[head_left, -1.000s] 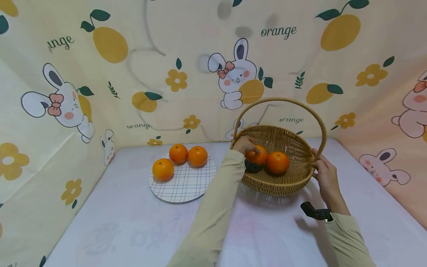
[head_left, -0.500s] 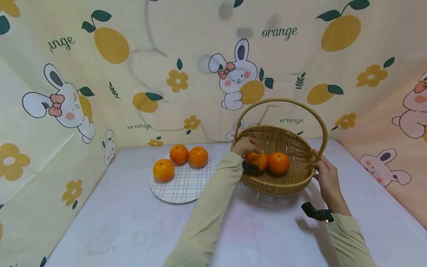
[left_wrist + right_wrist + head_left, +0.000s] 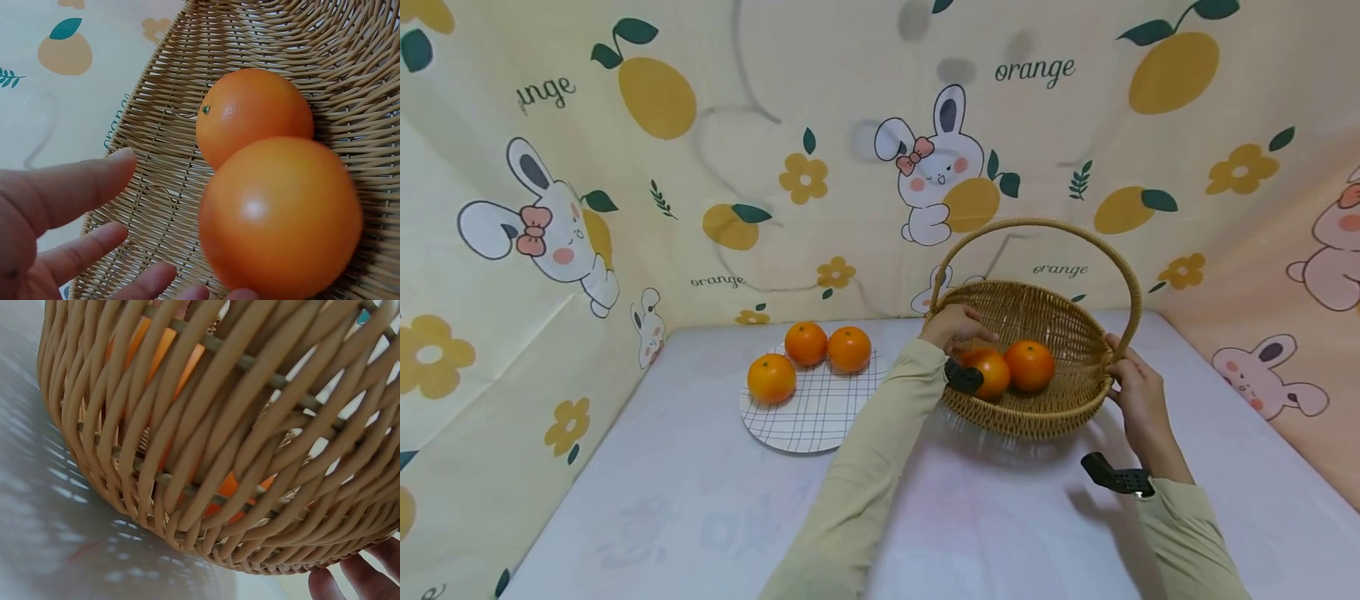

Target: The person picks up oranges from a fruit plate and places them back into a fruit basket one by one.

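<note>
A woven wicker basket [image 3: 1045, 417] with a tall arched handle tips toward me on the right. Two oranges lie side by side inside it, the left orange [image 3: 992, 375] partly behind a dark wrist strap. Over the basket's left side reaches my left hand [image 3: 955, 327]. In the left wrist view, its fingers [image 3: 69, 192] are spread and nearly straight, apart from the nearer orange [image 3: 281, 219]; the second orange [image 3: 253, 109] sits behind. My right hand [image 3: 1138, 392] grips the basket's right rim by the handle's foot. The right wrist view shows its fingertips [image 3: 365, 575] under the weave.
Left of the basket, a round white plate [image 3: 808, 425] with a grid pattern bears three oranges [image 3: 771, 379] toward its back and left. A printed cloth backdrop [image 3: 850, 192] with rabbits and fruit rises behind the pale tabletop [image 3: 700, 483].
My left hand has let go of the left orange, which now rests slightly lower in the basket next to the other. The right hand keeps its hold on the rim.
</note>
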`<state>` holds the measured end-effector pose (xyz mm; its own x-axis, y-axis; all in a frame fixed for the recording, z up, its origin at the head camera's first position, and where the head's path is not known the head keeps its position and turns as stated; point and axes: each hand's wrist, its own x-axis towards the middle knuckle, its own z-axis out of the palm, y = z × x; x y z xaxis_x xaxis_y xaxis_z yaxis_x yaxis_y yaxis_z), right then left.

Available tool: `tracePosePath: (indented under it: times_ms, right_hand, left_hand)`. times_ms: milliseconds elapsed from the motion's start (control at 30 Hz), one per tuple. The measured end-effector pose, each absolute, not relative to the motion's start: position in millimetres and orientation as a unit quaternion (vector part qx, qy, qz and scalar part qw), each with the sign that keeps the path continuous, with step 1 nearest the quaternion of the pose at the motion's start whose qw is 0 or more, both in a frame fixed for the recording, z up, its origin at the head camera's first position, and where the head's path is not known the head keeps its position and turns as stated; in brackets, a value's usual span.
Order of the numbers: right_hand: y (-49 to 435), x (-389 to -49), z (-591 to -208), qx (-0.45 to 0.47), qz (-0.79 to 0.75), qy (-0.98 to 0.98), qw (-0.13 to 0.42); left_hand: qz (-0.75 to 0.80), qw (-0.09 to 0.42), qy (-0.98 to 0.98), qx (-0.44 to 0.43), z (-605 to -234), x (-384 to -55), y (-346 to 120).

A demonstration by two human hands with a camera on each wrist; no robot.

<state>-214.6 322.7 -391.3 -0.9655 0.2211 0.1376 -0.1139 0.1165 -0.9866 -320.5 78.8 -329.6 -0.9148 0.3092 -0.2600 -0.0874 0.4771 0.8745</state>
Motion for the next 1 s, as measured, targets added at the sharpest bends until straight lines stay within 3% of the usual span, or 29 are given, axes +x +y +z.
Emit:
tracePosePath:
  times_ms: [600, 833, 1000]
  right_hand:
    - [323.0, -212.0, -391.1, -0.044, 0.657, -0.741, 0.128]
    - [323.6, -212.4, -389.9, -0.039, 0.648, -0.750, 0.127]
    - [322.9, -213.7, -391.4, -0.036, 0.635, -0.761, 0.126]
  left_hand:
    - [0.594, 0.248, 0.755, 0.121, -313.1, -319.5, 70.6]
    - [0.607, 0.241, 0.734, 0.184, -298.3, -308.6, 63.6]
    - [0.597, 0.202, 0.738, 0.241, -291.6, -295.1, 48.9]
